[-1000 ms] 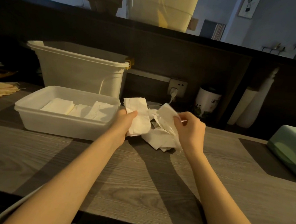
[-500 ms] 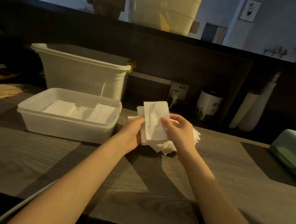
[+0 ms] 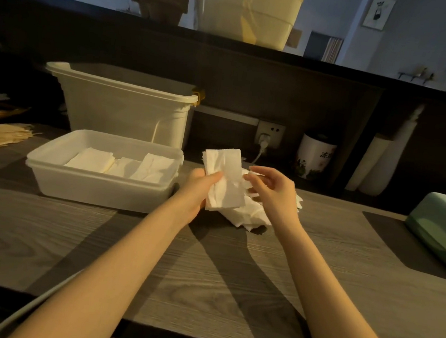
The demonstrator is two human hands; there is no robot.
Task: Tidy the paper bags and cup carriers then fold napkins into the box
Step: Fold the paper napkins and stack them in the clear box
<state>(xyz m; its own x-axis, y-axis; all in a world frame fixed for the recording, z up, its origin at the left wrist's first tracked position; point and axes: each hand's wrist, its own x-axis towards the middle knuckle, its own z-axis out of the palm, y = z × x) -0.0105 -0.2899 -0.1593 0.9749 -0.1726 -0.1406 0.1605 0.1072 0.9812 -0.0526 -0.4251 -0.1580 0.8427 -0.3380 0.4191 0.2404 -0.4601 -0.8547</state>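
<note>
Folded napkin (image 3: 224, 180) pinched upright in left hand (image 3: 200, 187) beside the box (image 3: 98, 188) near the desk's (image 3: 205, 271) back edge, ready for dropping in; right hand (image 3: 272, 190) loosely spread, seemingly empty, over the loose pile (image 3: 247, 215).

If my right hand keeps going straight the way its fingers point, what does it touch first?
The right hand points its fingers left, toward the folded napkin that the left hand grips. It would likely meet that napkin's right edge first, though depth between them is unclear.
</note>
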